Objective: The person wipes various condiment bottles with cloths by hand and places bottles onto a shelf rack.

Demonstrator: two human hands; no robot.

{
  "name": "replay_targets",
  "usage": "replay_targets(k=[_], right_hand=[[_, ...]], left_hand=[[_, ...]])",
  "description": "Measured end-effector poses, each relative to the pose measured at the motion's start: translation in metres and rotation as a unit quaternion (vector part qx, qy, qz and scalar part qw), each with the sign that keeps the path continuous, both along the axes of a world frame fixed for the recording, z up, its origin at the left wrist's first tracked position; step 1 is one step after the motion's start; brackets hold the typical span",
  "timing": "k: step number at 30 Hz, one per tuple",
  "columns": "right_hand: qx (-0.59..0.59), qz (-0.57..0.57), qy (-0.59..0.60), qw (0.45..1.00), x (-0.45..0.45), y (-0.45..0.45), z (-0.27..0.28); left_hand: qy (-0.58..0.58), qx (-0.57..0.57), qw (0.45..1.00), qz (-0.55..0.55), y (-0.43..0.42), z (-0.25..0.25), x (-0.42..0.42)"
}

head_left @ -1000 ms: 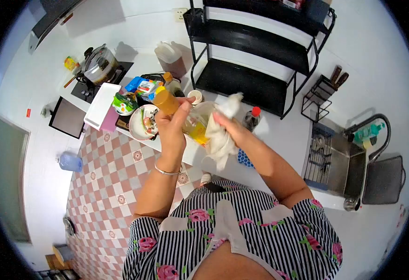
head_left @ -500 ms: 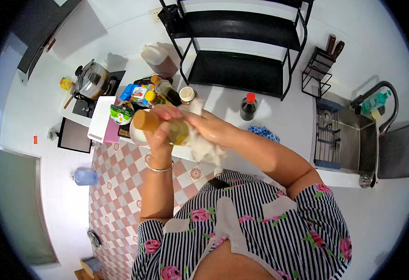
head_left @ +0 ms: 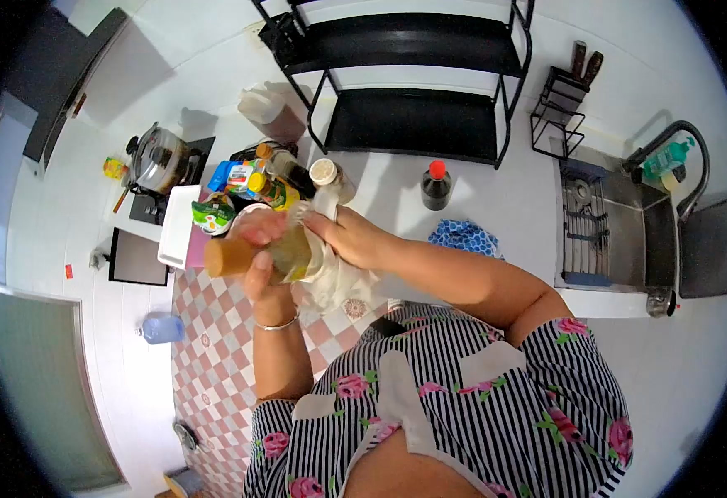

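A bottle [head_left: 287, 253] with a wide tan cap lies tilted between my hands, its cap pointing left. My left hand [head_left: 264, 274] is closed round the bottle near the cap. Pressed against the bottle's other end is a white cloth [head_left: 334, 278], gripped by my right hand [head_left: 351, 236]. The cloth covers the bottle's base, so that part is hidden. Just beyond my hands stand a jar with a whitish lid [head_left: 324, 173], a yellow-capped bottle [head_left: 268, 189] and a green-and-white packet [head_left: 213, 213].
A dark bottle with a red cap [head_left: 436, 187] and a blue patterned cloth [head_left: 465, 238] are on the counter [head_left: 388, 187]. Behind stands a black rack [head_left: 413, 124]. The sink [head_left: 629, 241] is at right, a pot [head_left: 160, 158] on the stove at left.
My hands have shifted slightly left and down in view with the bottle and white cloth. The whole view has moved a little, and more of the blue cloth shows.
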State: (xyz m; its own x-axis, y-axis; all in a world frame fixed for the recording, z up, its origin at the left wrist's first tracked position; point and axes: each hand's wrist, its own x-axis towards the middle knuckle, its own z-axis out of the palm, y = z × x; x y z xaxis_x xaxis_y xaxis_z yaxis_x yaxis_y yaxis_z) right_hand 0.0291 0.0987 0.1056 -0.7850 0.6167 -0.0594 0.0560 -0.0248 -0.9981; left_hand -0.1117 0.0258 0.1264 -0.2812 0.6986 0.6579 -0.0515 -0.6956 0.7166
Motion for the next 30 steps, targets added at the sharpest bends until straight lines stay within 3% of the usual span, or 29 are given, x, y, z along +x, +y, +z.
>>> replay_targets(k=[1,2,5,9,10,11,13,14,17,21,30], right_hand=[[-0.046,0.025,-0.036,0.998,0.005,0.005,0.0],[-0.114,-0.017,0.063,0.991,-0.012,0.005,-0.05],[-0.331,-0.106,0.15,0.926,-0.012,-0.004,-0.061],[-0.625,-0.047,0.288,0.724,-0.009,0.014,-0.097],[-0.562,-0.018,0.325,0.76,-0.013,0.018,-0.109],[-0.557,-0.034,0.355,0.751,-0.015,0.016,-0.121],[-0.545,-0.064,0.41,0.728,-0.009,0.004,-0.09],[-0.58,-0.067,0.385,0.715,-0.01,0.004,-0.092],[-0.534,-0.126,0.344,0.762,-0.036,0.009,-0.165],[-0.38,-0.232,0.295,0.846,-0.03,-0.012,-0.138],[-0.235,-0.307,0.154,0.91,-0.043,-0.026,-0.148]], left_hand=[[0.021,0.033,0.999,-0.007,0.002,-0.001,-0.007],[0.008,0.022,1.0,-0.004,0.001,0.0,-0.009],[-0.005,-0.025,0.997,0.074,-0.001,-0.001,0.004],[-0.037,-0.059,0.979,0.193,0.002,0.002,0.009],[-0.077,-0.061,0.976,0.195,0.003,0.001,0.008],[-0.116,-0.063,0.971,0.198,0.004,0.0,0.007],[-0.148,-0.069,0.962,0.219,0.003,-0.002,0.008],[-0.14,-0.075,0.959,0.234,0.003,-0.002,0.013],[-0.15,-0.096,0.951,0.251,0.004,-0.003,0.018],[-0.208,-0.107,0.937,0.259,0.004,-0.011,0.012],[-0.283,-0.143,0.907,0.277,0.0,-0.032,-0.01]])
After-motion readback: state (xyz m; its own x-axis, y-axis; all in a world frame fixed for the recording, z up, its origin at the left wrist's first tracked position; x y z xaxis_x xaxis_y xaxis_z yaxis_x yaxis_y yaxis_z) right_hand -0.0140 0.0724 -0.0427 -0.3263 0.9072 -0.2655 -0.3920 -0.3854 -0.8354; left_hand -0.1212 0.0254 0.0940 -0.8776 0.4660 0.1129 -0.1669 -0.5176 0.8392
